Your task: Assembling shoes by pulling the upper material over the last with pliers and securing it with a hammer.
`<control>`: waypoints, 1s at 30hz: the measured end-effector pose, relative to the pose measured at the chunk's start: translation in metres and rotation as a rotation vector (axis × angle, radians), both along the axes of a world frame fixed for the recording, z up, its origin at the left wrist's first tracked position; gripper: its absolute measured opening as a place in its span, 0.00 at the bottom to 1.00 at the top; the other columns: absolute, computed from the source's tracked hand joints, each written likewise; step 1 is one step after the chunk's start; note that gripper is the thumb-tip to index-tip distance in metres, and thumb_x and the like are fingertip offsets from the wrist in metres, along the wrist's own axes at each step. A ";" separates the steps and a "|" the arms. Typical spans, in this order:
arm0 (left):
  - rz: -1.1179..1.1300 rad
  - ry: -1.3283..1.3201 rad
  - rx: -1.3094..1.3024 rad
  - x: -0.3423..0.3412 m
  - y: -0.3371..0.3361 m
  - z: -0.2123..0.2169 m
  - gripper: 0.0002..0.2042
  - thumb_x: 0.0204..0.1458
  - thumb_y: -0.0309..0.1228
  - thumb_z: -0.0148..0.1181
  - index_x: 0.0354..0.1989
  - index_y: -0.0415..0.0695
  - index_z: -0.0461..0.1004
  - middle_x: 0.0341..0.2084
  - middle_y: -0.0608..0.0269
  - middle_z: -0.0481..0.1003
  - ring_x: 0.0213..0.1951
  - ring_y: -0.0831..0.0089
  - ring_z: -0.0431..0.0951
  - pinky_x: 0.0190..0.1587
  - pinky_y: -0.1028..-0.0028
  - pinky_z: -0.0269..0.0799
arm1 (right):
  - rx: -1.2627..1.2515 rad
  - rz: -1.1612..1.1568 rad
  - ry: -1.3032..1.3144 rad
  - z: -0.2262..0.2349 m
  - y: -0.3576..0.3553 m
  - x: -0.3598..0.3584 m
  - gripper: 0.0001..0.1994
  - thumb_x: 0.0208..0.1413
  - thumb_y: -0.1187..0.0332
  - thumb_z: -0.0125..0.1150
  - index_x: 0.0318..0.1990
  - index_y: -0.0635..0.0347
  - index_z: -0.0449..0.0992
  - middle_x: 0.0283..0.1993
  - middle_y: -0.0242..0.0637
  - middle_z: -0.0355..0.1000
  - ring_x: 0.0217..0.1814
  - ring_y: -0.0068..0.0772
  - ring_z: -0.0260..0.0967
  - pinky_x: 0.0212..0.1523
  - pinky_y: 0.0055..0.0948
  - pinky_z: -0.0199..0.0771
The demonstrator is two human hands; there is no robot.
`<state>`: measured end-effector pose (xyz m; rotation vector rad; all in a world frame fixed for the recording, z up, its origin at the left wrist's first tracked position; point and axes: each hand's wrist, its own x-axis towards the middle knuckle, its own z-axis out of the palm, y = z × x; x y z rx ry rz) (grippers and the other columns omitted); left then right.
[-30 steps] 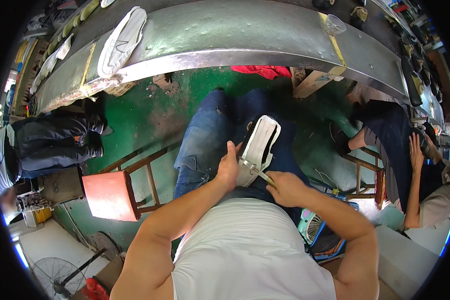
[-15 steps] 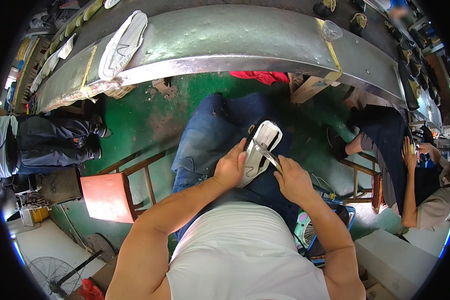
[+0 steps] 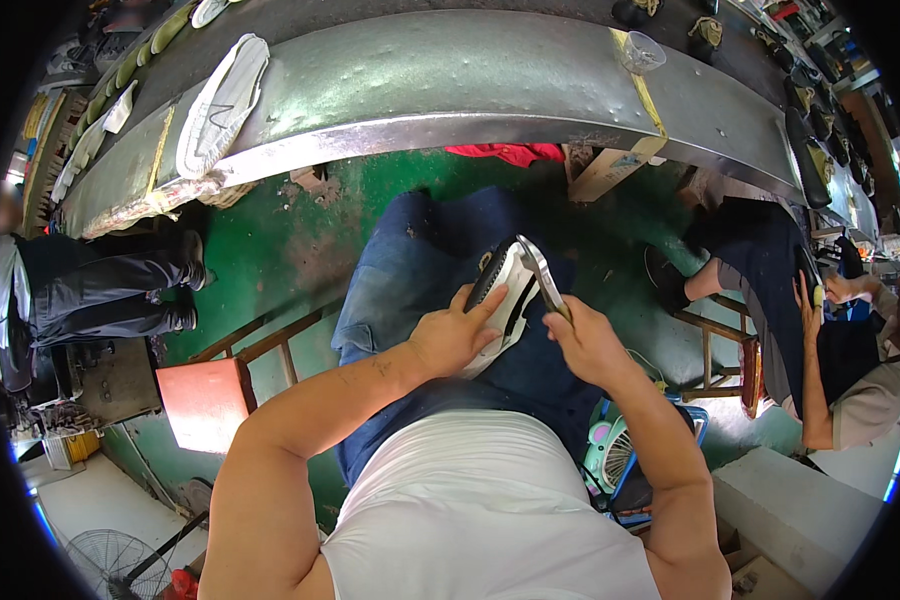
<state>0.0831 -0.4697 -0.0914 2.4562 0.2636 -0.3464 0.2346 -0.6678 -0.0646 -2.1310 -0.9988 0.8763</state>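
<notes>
A shoe (image 3: 516, 294) lies over my lap, its pale underside facing up and a dark edge showing along its left. My left hand (image 3: 452, 336) is wrapped round the shoe's left side, with fingers spread along it and its palm mostly hidden. In my right hand (image 3: 586, 342) is a pair of metal pincers (image 3: 540, 268), gripped by the handles. The curved pincer head reaches the far end of the shoe and appears to touch its rim. Whether the jaws bite on anything is too small to tell.
A long metal-topped bench (image 3: 420, 75) runs across the front, bearing a white shoe sole (image 3: 222, 105) and a clear cup (image 3: 642, 53). Stools stand at left (image 3: 205, 400) and right (image 3: 750, 375). A small green fan (image 3: 608, 455) is by my right side. Other people sit either side.
The pincers have moved from the middle of the shoe up to its far end. The shoe has tilted, showing more of its dark left side. My left fingers have spread.
</notes>
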 end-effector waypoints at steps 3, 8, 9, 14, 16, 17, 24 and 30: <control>-0.102 0.129 0.073 0.002 -0.003 0.014 0.32 0.63 0.44 0.49 0.75 0.59 0.46 0.63 0.30 0.59 0.40 0.35 0.79 0.45 0.52 0.78 | -0.126 0.056 -0.136 -0.030 0.015 -0.007 0.19 0.66 0.55 0.51 0.42 0.67 0.71 0.38 0.56 0.75 0.43 0.60 0.74 0.45 0.51 0.72; 0.560 -0.002 -0.422 -0.050 -0.025 -0.063 0.33 0.64 0.47 0.47 0.73 0.42 0.50 0.62 0.32 0.64 0.57 0.41 0.73 0.59 0.61 0.69 | -0.150 0.105 -0.089 -0.015 0.015 0.000 0.18 0.66 0.56 0.50 0.43 0.67 0.72 0.37 0.55 0.75 0.43 0.59 0.74 0.44 0.49 0.72; 0.591 0.003 -0.463 -0.046 -0.025 -0.047 0.33 0.64 0.45 0.49 0.70 0.35 0.54 0.58 0.31 0.68 0.61 0.45 0.70 0.62 0.65 0.65 | -0.168 0.131 -0.055 -0.010 0.013 0.000 0.18 0.66 0.56 0.50 0.44 0.66 0.72 0.38 0.55 0.75 0.43 0.59 0.74 0.44 0.49 0.72; 0.560 -0.061 -0.539 -0.039 -0.019 -0.041 0.36 0.58 0.39 0.59 0.71 0.35 0.52 0.57 0.32 0.69 0.60 0.47 0.71 0.62 0.65 0.66 | 0.138 0.045 0.021 -0.005 -0.002 -0.033 0.18 0.66 0.56 0.50 0.44 0.65 0.73 0.40 0.53 0.75 0.43 0.59 0.73 0.43 0.50 0.72; 0.405 0.034 -0.501 -0.038 -0.011 -0.028 0.42 0.54 0.38 0.63 0.72 0.36 0.48 0.56 0.32 0.70 0.59 0.48 0.72 0.62 0.64 0.66 | -0.226 0.231 -0.061 -0.013 -0.002 -0.039 0.18 0.66 0.56 0.51 0.47 0.65 0.72 0.39 0.52 0.75 0.43 0.59 0.73 0.44 0.48 0.72; 0.397 0.033 -0.497 -0.038 -0.006 -0.026 0.42 0.54 0.38 0.63 0.72 0.36 0.48 0.56 0.32 0.70 0.59 0.48 0.72 0.62 0.64 0.66 | -0.222 0.237 -0.057 -0.014 -0.004 -0.039 0.19 0.65 0.56 0.52 0.50 0.65 0.72 0.39 0.53 0.75 0.45 0.59 0.73 0.45 0.47 0.73; 0.210 0.166 -0.069 -0.010 0.028 0.071 0.44 0.42 0.32 0.72 0.69 0.40 0.54 0.44 0.40 0.78 0.46 0.47 0.80 0.52 0.64 0.74 | 0.197 -0.111 0.140 -0.045 -0.057 -0.060 0.17 0.63 0.60 0.57 0.51 0.65 0.72 0.38 0.43 0.76 0.39 0.39 0.75 0.46 0.34 0.74; 0.337 -0.578 -0.631 0.020 0.039 0.097 0.36 0.49 0.20 0.68 0.66 0.42 0.55 0.48 0.51 0.76 0.49 0.68 0.78 0.53 0.68 0.75 | 0.426 -0.442 0.307 -0.068 -0.063 -0.074 0.12 0.64 0.65 0.57 0.49 0.63 0.72 0.36 0.33 0.75 0.39 0.23 0.72 0.43 0.25 0.72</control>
